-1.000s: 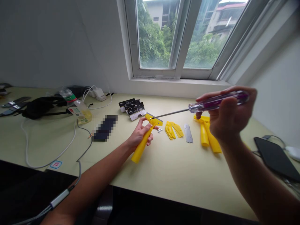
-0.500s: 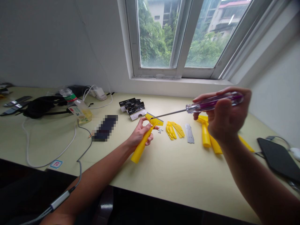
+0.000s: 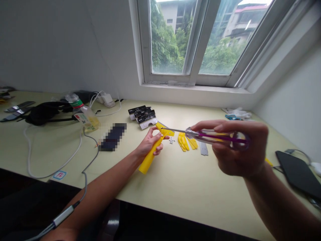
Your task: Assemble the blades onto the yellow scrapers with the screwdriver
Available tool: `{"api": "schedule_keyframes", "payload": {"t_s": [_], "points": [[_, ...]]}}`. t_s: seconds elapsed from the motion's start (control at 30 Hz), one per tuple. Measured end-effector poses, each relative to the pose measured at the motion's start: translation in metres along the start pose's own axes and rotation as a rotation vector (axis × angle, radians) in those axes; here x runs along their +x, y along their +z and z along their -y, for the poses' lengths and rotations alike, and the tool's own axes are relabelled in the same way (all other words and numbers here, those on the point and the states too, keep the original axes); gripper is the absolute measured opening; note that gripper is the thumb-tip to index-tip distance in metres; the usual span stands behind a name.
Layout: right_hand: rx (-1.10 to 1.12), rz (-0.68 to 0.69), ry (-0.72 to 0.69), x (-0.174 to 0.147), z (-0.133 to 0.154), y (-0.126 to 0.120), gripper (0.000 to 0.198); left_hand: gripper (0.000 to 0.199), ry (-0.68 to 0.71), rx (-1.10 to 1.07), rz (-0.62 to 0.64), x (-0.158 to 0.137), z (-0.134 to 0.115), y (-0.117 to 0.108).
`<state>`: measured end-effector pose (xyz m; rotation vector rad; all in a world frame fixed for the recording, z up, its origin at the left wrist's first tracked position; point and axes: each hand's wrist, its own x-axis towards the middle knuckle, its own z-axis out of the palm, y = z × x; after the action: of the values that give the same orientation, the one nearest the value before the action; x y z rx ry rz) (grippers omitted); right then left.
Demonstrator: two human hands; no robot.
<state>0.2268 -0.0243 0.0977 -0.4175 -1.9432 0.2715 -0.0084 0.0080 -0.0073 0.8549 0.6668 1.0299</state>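
My left hand is closed round a yellow scraper, near where its handle meets the wide head. A metal blade edge shows along the far side of the head, and a screw sits in its right part. In my right hand is a screwdriver with a clear and purple handle. Its shaft points left, and the tip meets the left part of the scraper head. Small screws or nuts lie just beyond the left fingers. Flat yellow pieces and grey metal blades lie between the hands.
Black-and-white boxes stand behind the left hand. A bottle, cables and a pixelated dark object occupy the left. A dark phone-like slab lies right; a white bundle sits at the back right near the window.
My right hand has lowered and turned, so the screwdriver now lies nearly level, its tip still at the scraper head. My left hand and the scraper have barely moved.
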Motion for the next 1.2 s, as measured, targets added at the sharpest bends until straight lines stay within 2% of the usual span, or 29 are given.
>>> {"api": "schedule_keyframes", "payload": {"t_s": [0.1,0.17,0.2,0.27,0.37,0.4,0.53,0.63,0.8,0.9,1.0,1.1,1.2], "points": [[-0.126,-0.211,0.057,0.002,-0.007,0.002,0.048,0.040,0.014,-0.005,-0.036,0.001,0.001,-0.002],[-0.303,-0.323,0.161,0.004,-0.014,0.000,0.039,0.040,0.030,-0.011,-0.071,0.001,0.000,-0.004],[-0.408,-0.336,0.226,0.006,-0.018,-0.002,0.030,0.039,0.042,-0.014,-0.089,0.001,-0.001,-0.004],[-0.549,-0.279,0.298,0.008,-0.024,-0.008,0.024,0.039,0.066,-0.016,-0.125,0.001,-0.004,-0.005],[-0.451,-0.064,0.286,0.011,-0.029,-0.018,0.041,0.041,0.105,-0.015,-0.163,0.001,-0.008,-0.006],[-0.420,-0.035,0.282,0.011,-0.029,-0.021,0.044,0.042,0.114,-0.012,-0.167,0.001,-0.008,-0.006],[-0.511,-0.084,0.316,0.012,-0.030,-0.028,0.043,0.043,0.123,0.004,-0.176,0.001,-0.008,-0.006],[-0.389,0.063,0.277,0.012,-0.034,-0.031,0.059,0.044,0.134,0.018,-0.186,0.001,-0.006,-0.006],[-0.503,-0.022,0.315,0.014,-0.041,-0.032,0.050,0.042,0.139,0.042,-0.188,0.002,-0.005,-0.007],[-0.364,0.026,0.323,0.013,-0.046,-0.032,0.062,0.043,0.149,0.045,-0.199,0.002,-0.004,-0.008],[-0.382,-0.022,0.375,0.011,-0.053,-0.032,0.055,0.043,0.150,0.037,-0.214,0.002,-0.005,-0.010],[-0.299,0.046,0.360,0.009,-0.060,-0.033,0.060,0.043,0.168,0.025,-0.238,0.004,-0.006,-0.012],[-0.272,0.047,0.416,0.008,-0.064,-0.035,0.056,0.042,0.181,0.032,-0.250,0.005,-0.008,-0.013]]}}
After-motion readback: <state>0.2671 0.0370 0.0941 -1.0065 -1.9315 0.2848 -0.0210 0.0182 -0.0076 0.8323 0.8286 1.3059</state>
